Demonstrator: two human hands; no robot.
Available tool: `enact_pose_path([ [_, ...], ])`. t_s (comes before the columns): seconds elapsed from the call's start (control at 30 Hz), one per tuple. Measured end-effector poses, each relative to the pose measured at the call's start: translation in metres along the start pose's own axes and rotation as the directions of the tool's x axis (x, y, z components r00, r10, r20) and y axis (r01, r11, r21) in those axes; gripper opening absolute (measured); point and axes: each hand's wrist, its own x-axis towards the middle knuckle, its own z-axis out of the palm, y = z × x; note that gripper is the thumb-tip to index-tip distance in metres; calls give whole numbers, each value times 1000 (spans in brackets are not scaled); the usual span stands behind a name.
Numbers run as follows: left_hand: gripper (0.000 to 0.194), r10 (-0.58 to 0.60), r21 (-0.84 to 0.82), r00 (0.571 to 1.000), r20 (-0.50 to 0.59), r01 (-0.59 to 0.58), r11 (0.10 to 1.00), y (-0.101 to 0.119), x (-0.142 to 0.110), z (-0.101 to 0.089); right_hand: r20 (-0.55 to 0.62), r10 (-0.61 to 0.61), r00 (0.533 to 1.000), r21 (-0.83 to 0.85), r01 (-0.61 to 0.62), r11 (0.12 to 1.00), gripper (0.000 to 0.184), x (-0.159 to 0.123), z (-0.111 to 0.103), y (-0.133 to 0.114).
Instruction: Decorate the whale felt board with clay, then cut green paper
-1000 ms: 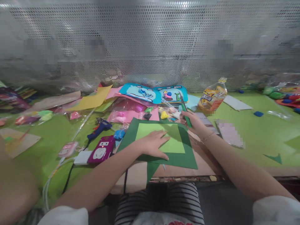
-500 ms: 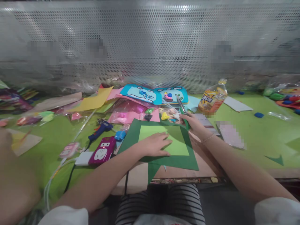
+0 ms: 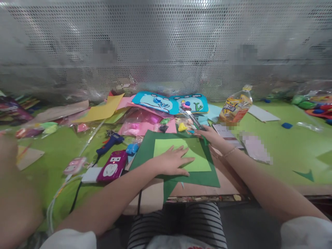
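Note:
My left hand (image 3: 174, 161) lies flat with fingers spread on a light green sheet of paper (image 3: 199, 160). Beneath that sheet is a larger dark green sheet (image 3: 145, 147), whose border shows all round. Just beyond their upper right corner, my right hand (image 3: 213, 137) is closed around green-handled scissors (image 3: 195, 119). The metal blades point up and to the left, over small clay pieces. An open blue picture booklet (image 3: 171, 103) with clay figures lies behind them.
On the left are a blue glue gun (image 3: 110, 142), a purple power bank (image 3: 114, 166) with cables, and another person's blurred arm (image 3: 18, 193). A snack bag (image 3: 235, 107) stands back right, before a perforated metal screen (image 3: 166, 45). Bagged clay (image 3: 135, 128) lies mid-table.
The scissors have swung leftward and tipped lower in my right hand. My left hand's fingers have spread and shifted slightly to the right on the light green sheet.

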Motion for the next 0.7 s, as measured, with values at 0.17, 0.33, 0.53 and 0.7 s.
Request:
enact_pose_path([
  [0.17, 43, 47, 32, 996, -75, -44, 999, 3, 2, -4, 1, 17, 1000, -60, -17, 998, 27, 1, 0, 0],
  [0.33, 33, -141, -68, 945, -295, 126, 990, -3, 5, -9, -141, -54, 989, -142, 34, 989, 28, -1, 2, -5],
  [0.53, 17, -459, -564, 747, -482, 137, 814, -21, 7, -15, -272, -188, 944, -78, 173, 982, 25, -3, 0, -13],
  [0.7, 36, -631, -831, 627, -457, -47, 554, -28, 11, -16, -260, -242, 935, -150, 209, 966, 21, -7, 1, -15],
])
